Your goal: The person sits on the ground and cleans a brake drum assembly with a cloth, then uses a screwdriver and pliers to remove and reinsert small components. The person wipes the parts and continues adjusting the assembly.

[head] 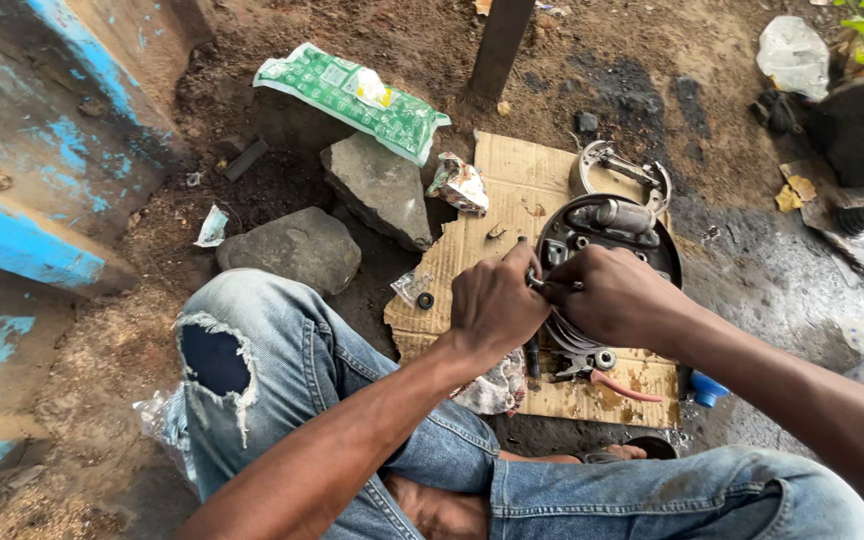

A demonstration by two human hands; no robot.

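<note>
A round black brake backing plate [642, 250] lies on a sheet of cardboard [512, 180] on the ground in front of me. My left hand [492, 300] and my right hand [607, 295] meet over its near edge, both pinched on a small metal part [542, 284] between them. Curved metal pieces [567, 335] stick out under my hands. A pair of brake shoes [620, 165] lies just beyond the plate. Pliers with a pink handle [607, 380] rest on the cardboard below my right hand.
Two grey stones [377, 185] [292, 245] sit left of the cardboard, with a green plastic packet [357, 95] behind them. A blue-painted metal body [32, 170] stands at left. A crumpled rag [497, 385] lies by my knee. A blue cap [709, 388] is at right.
</note>
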